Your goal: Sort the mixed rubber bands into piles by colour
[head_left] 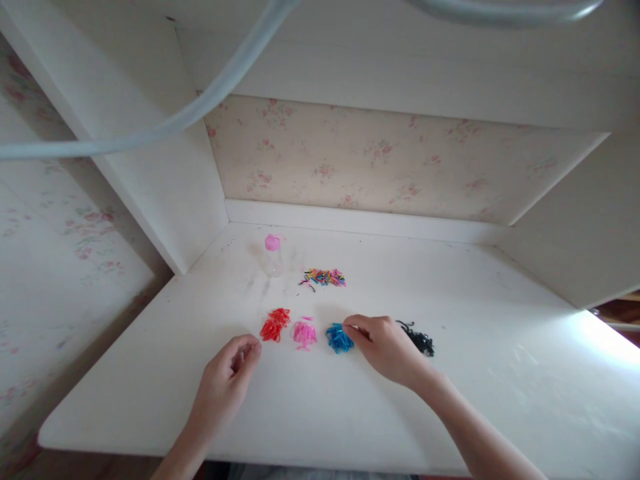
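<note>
Small rubber bands lie sorted in heaps on a white desk (475, 373): a red heap (275, 324), a pink heap (304, 333), a blue heap (339, 339) and a black heap (419, 339). Behind them sits a mixed-colour heap (325, 277). My right hand (387, 347) rests between the blue and black heaps, fingertips pinched together at the blue heap's edge. My left hand (226, 380) lies on the desk just left of the red heap, fingers curled; whether it holds anything is unclear.
A small clear bottle with a pink cap (273, 255) stands at the back left. White shelf walls (165, 180) enclose the desk on the left and right, floral wallpaper (370, 160) behind. A pale tube (150, 133) crosses overhead.
</note>
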`<action>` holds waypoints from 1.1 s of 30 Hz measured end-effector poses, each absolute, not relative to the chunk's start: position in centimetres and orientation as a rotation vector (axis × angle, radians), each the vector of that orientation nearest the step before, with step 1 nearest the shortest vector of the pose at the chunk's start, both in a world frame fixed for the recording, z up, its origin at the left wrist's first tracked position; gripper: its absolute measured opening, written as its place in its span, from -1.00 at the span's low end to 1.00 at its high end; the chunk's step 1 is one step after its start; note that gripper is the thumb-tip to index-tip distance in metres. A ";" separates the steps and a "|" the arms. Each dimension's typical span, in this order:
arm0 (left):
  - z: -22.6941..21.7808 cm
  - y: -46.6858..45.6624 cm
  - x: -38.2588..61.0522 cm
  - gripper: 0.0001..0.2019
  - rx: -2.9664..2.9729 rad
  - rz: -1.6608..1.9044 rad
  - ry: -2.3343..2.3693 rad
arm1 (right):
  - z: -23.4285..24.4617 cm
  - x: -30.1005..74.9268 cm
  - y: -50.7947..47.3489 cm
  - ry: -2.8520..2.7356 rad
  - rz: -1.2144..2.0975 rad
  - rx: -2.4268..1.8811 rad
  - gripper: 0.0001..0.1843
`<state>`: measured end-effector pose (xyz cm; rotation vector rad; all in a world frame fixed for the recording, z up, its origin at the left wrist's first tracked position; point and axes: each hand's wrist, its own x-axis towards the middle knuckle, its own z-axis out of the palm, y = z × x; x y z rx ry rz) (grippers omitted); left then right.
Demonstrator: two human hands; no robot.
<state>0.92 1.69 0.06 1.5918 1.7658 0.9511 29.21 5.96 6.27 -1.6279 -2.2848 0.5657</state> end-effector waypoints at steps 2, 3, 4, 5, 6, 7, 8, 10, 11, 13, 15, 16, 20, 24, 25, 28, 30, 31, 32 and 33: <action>0.8 2.1 1.4 -0.71 1.644 0.936 1.758 | 5.4 30.5 4.3 -2.147 0.617 -1.622 -0.63; 1.4 2.4 1.8 -0.72 1.687 0.925 1.744 | 4.8 31.1 3.4 -2.072 0.649 -1.628 -0.63; 2.0 2.8 2.3 -0.72 1.740 0.915 1.721 | 4.1 31.6 2.6 -1.997 0.681 -1.638 -0.63; 2.7 3.3 2.8 -0.73 1.798 0.905 1.690 | 3.2 32.1 1.8 -1.928 0.710 -1.651 -0.62; 3.3 3.8 3.3 -0.73 1.860 0.894 1.655 | 2.4 32.6 1.1 -1.863 0.732 -1.667 -0.62; 3.9 4.5 3.8 -0.73 1.928 0.879 1.622 | 1.5 33.0 0.4 -1.805 0.746 -1.684 -0.61; 4.3 5.2 4.4 -0.73 1.998 0.848 1.593 | 0.8 33.3 -0.1 -1.757 0.751 -1.699 -0.60; 4.8 6.7 5.4 -0.71 2.144 0.714 1.565 | -0.3 33.6 -1.0 -1.689 0.741 -1.712 -0.59; 4.8 7.4 5.8 -0.70 2.212 0.616 1.567 | -0.7 33.7 -1.3 -1.670 0.734 -1.707 -0.59; 4.6 8.7 6.5 -0.67 2.317 0.414 1.594 | -0.8 33.7 -1.6 -1.661 0.732 -1.678 -0.60; 4.2 9.6 7.1 -0.64 2.381 0.254 1.630 | -0.6 33.7 -1.8 -1.677 0.749 -1.637 -0.61; 4.0 9.9 7.3 -0.63 2.399 0.192 1.642 | -0.4 33.7 -1.8 -1.691 0.760 -1.614 -0.63; 3.7 10.4 8.0 -0.60 2.419 0.074 1.645 | -0.1 33.9 -2.1 -1.750 0.778 -1.525 -0.66; 3.9 10.5 8.3 -0.62 2.425 0.038 1.640 | -0.3 34.0 -2.4 -1.793 0.769 -1.491 -0.65; 4.0 10.5 8.4 -0.62 2.427 0.031 1.643 | -0.3 34.0 -2.4 -1.804 0.761 -1.487 -0.65; 4.1 10.7 8.8 -0.62 2.434 0.020 1.676 | -0.3 34.1 -2.5 -1.841 0.725 -1.483 -0.65; 4.0 11.0 9.1 -0.61 2.436 0.007 1.698 | -0.2 34.1 -2.5 -1.859 0.712 -1.484 -0.65; 4.0 11.1 9.2 -0.62 2.435 -0.004 1.703 | -0.2 34.1 -2.5 -1.864 0.707 -1.486 -0.65; 4.0 11.2 9.3 -0.62 2.435 -0.017 1.703 | -0.2 34.1 -2.5 -1.869 0.702 -1.488 -0.66; 4.0 11.2 9.4 -0.63 2.434 -0.031 1.699 | -0.3 34.1 -2.5 -1.874 0.697 -1.487 -0.65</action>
